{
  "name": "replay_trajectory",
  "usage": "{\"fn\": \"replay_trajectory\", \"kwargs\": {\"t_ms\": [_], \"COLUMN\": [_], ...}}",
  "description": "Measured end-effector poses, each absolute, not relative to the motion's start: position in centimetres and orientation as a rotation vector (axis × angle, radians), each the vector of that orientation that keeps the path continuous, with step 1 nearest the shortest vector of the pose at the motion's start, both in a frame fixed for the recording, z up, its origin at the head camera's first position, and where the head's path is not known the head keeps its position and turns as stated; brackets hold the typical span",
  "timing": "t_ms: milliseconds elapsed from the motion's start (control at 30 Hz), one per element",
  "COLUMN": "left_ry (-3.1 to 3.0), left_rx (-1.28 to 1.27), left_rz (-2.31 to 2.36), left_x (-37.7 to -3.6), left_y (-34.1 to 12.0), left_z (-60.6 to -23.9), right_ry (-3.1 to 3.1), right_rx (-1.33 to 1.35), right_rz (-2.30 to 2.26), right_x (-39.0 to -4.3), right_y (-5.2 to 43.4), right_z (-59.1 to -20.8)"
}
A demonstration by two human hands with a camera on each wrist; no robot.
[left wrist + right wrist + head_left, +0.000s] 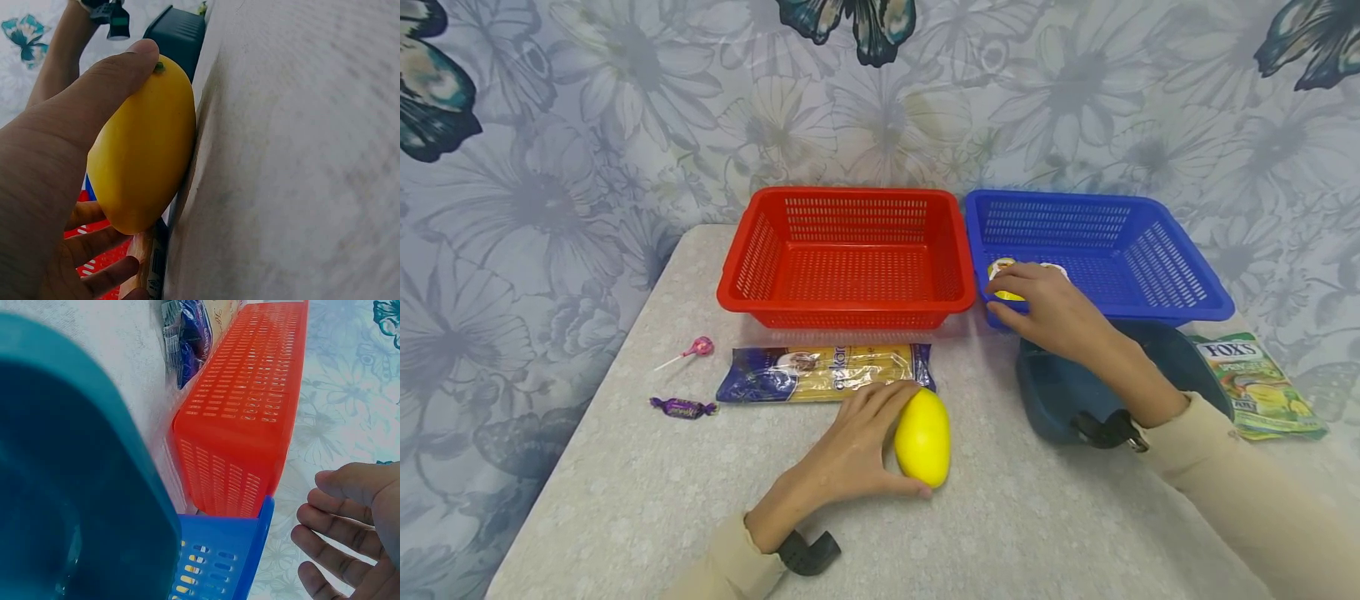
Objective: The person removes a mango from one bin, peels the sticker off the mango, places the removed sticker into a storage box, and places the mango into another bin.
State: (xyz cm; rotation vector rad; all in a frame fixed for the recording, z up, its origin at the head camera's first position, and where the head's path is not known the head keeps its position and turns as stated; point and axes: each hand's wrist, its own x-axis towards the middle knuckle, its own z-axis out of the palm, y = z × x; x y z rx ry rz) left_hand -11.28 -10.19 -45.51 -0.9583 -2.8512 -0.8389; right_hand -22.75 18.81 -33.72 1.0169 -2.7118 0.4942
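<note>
A yellow mango (923, 437) lies near the middle of the table. My left hand (853, 454) holds it from the left, thumb at its near end and fingers at its far end. In the left wrist view the thumb presses beside the small green stem of the mango (147, 150). My right hand (1056, 312) is over the front left corner of the blue basket (1180, 258), fingers loosely bent with nothing between them. Below those fingers, a yellow-and-white packet (1002, 268) lies in the basket, partly hidden by the hand.
A red basket (850, 318) stands left of the blue one. Before it lies a pasta pack (820, 375); farther left are a lollipop (702, 346) and a purple wrapped candy (683, 408). A dark teal tub (1045, 400) sits under the right forearm, beside a green Fox's bag (1258, 387).
</note>
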Motion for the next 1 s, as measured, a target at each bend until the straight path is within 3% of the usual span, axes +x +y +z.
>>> {"fn": "replay_trajectory", "kwargs": {"t_ms": [533,1000], "left_ry": [-2.858,-2.808], "left_rx": [-0.961,-0.986], "left_rz": [-0.84,-0.829], "left_x": [-11.3,-11.5], "left_y": [-10.2,-10.3], "left_z": [-45.5,-45.5], "right_ry": [-2.677,-2.822], "right_rx": [1.048,0.839], "right_rz": [0.469,0.387], "right_x": [-24.1,-24.1], "right_y": [16.9,15.9], "right_z": [-34.8,-35.3]}}
